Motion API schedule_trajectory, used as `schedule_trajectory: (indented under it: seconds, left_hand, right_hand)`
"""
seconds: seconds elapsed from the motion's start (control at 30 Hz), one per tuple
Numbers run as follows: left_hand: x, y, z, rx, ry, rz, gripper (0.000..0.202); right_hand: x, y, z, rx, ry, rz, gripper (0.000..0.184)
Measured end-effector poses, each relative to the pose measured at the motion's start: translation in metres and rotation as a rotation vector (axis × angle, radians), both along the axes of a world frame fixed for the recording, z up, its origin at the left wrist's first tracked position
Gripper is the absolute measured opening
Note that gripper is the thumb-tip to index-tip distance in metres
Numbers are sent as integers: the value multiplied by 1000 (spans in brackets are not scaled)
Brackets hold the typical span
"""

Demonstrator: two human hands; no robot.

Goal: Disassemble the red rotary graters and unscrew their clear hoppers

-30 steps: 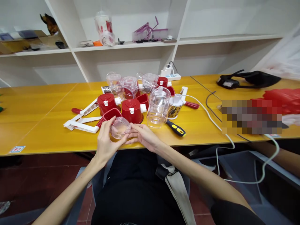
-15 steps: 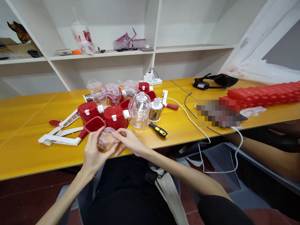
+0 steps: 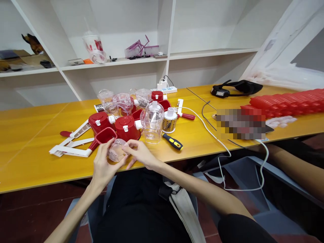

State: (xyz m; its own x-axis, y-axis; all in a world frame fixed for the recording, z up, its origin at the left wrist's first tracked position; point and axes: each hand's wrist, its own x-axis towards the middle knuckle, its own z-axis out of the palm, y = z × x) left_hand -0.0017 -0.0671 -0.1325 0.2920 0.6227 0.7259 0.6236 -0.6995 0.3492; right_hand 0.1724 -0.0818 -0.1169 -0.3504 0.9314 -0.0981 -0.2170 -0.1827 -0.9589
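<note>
Two hands on one clear plastic housing (image 3: 116,152) at near table edge (image 3: 37,175) — left hand (image 3: 103,165) cupping its side, fingers curled; right hand (image 3: 139,153) pinching its rim. Just behind: red funnel (image 3: 104,135), red drum (image 3: 126,127), clear hopper (image 3: 152,122), screwdriver (image 3: 172,141).

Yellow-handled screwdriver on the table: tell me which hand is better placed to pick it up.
Right. The screwdriver lies just right of the right hand, nothing between. The left hand sits farther off, its fingers cupping the clear plastic piece; probably it should keep that.
</note>
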Motion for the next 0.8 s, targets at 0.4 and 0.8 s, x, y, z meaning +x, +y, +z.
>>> schedule_trajectory:
  seconds: [0.4, 0.8]
  left_hand:
    - [-4, -5, 0, 44, -21, -15, 65]
    - [-4, -7, 0, -18, -55, 0, 65]
  right_hand:
    - [1, 0, 0, -61, -39, -14, 45]
    - [3, -1, 1, -93, 23, -56, 46]
